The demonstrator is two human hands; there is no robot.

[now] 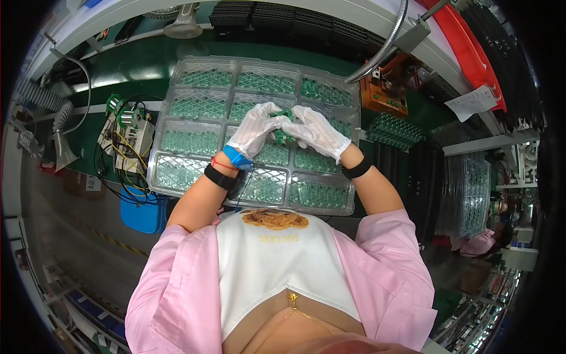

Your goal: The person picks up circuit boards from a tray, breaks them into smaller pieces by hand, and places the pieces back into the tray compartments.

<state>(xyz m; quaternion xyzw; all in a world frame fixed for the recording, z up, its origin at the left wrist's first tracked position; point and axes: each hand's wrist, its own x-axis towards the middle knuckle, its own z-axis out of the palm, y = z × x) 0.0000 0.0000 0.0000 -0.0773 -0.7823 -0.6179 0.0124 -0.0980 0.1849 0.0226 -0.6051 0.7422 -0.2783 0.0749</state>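
Note:
Both my hands wear white gloves and meet over the middle of a clear plastic tray (225,133) with several compartments full of green circuit boards. Between them is a small green circuit board (282,137). My left hand (254,128) has its fingers closed on the board's left side. From the right, my right hand (315,131) grips the same board, fingertips pressed together near its upper end. The gloves hide part of the board. A blue strap sits on my left wrist, and a black band is on each forearm.
Left of the tray stands a white device with wire spools and tangled cables (132,133), above a blue stool (141,211). An orange box with knobs (383,94) and a stack of green boards (395,131) are at the right. A flexible metal hose (383,56) hangs over the far right corner.

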